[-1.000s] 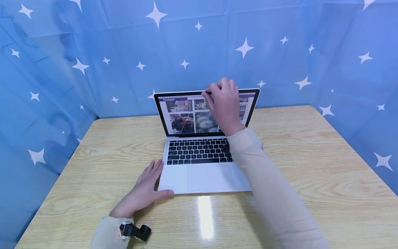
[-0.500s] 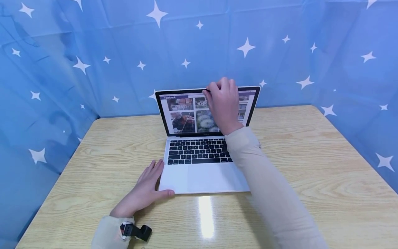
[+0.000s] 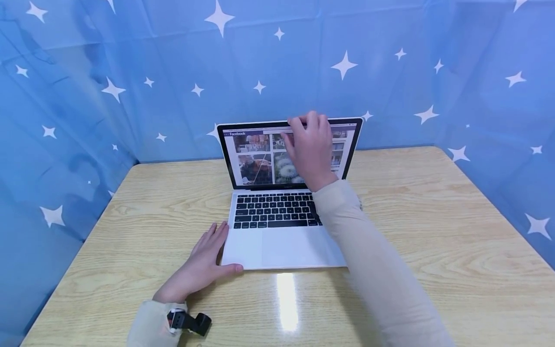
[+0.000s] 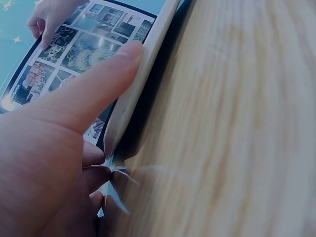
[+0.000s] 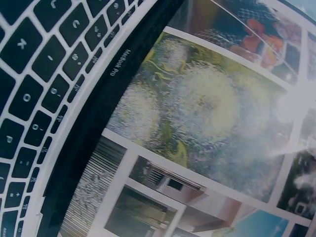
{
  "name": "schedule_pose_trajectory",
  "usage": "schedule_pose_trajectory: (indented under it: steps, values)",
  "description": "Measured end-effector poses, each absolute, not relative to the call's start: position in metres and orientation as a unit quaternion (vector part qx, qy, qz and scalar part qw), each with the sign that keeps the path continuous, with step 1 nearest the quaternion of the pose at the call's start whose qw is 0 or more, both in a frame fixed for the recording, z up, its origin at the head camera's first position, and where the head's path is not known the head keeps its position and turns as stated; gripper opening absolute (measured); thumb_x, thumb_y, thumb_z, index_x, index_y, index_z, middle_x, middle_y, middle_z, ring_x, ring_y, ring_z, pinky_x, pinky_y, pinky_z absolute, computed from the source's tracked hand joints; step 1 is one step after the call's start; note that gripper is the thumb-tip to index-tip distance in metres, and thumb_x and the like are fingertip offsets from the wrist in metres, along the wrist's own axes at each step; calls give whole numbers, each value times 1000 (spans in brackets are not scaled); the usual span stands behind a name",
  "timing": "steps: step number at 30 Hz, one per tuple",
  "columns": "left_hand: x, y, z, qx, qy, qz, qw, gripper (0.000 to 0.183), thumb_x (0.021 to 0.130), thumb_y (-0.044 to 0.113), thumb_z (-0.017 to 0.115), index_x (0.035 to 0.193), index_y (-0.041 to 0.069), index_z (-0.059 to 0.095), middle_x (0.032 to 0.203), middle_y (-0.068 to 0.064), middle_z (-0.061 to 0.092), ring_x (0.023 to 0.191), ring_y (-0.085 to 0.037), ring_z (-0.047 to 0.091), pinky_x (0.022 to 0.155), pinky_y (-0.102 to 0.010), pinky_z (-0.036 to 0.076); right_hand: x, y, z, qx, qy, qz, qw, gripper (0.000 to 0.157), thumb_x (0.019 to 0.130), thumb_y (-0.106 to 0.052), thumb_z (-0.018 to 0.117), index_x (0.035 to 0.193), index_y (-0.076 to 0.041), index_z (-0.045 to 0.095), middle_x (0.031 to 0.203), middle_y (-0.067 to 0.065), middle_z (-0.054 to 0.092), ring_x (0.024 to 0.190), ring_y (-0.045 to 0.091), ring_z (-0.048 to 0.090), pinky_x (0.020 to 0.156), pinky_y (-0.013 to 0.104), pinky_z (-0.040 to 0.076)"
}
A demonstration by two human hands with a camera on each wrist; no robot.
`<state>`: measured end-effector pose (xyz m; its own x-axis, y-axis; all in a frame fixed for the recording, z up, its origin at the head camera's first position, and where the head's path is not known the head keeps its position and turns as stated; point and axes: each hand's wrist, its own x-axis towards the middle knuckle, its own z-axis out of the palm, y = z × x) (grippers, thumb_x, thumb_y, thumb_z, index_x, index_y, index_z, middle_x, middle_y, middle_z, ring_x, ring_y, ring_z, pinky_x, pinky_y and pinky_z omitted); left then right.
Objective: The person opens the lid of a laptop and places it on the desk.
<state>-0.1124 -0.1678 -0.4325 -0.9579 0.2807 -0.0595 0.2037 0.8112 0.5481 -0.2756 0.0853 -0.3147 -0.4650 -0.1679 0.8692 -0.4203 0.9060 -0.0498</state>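
Note:
A silver laptop [image 3: 247, 246] stands unfolded on the table, its lit screen [image 3: 256, 168] showing a page of pictures. My right hand [image 3: 313, 149] is at the middle of the lid's top edge, fingers curled over the edge and thumb lower, in front of the screen. My left hand [image 3: 201, 265] rests spread around the front left corner of the base, fingers along the left side and thumb at the front edge. In the left wrist view, that thumb [image 4: 98, 84] lies over the base's edge. The right wrist view shows the keyboard [image 5: 44, 79] and screen, without fingers.
The wooden table [image 3: 433, 207] extends around the laptop. Behind and beside it hangs a blue cloth [image 3: 173, 53] with white stars. A black camera mount [image 3: 191, 323] sits on my left wrist. A bright reflection lies on the tabletop in front of the laptop.
The laptop lid has tilted slightly farther back, its top edge rising in view. My right thumb has moved down from the top edge, apart from the fingers. My left hand has stayed put.

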Motion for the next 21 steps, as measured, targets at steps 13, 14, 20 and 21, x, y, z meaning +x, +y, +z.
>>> schedule_pose_trajectory:
  steps: [13,14,20,21]
  values:
    - [-113,-169,-439,127,950,277,63,112,69,69,61,147,5,15,154,-13,12,141,-33,-1,112,-53,3,-283,83,-330,176,-863,90,465,45,87,-25,58,127,-6,48,119,15,46,111,31,42,115,43,9]
    - [-113,-169,-439,128,951,276,61,112,69,69,61,147,5,15,154,-13,12,141,-33,-1,112,-53,3,-283,83,-331,175,-862,89,467,45,86,-21,57,127,-6,48,120,16,46,111,31,42,115,43,10]
    - [-114,-169,-441,129,951,276,58,111,69,69,61,147,4,15,153,-13,12,141,-33,0,112,-54,3,-285,82,-333,174,-859,85,474,46,83,-14,56,128,-5,47,122,16,45,115,31,41,115,44,11]
    - [-114,-169,-441,130,951,276,57,111,69,69,61,147,4,15,153,-13,12,141,-33,-1,112,-53,3,-286,83,-334,173,-859,83,475,47,83,-14,56,128,-5,47,122,16,45,116,31,41,115,44,11]
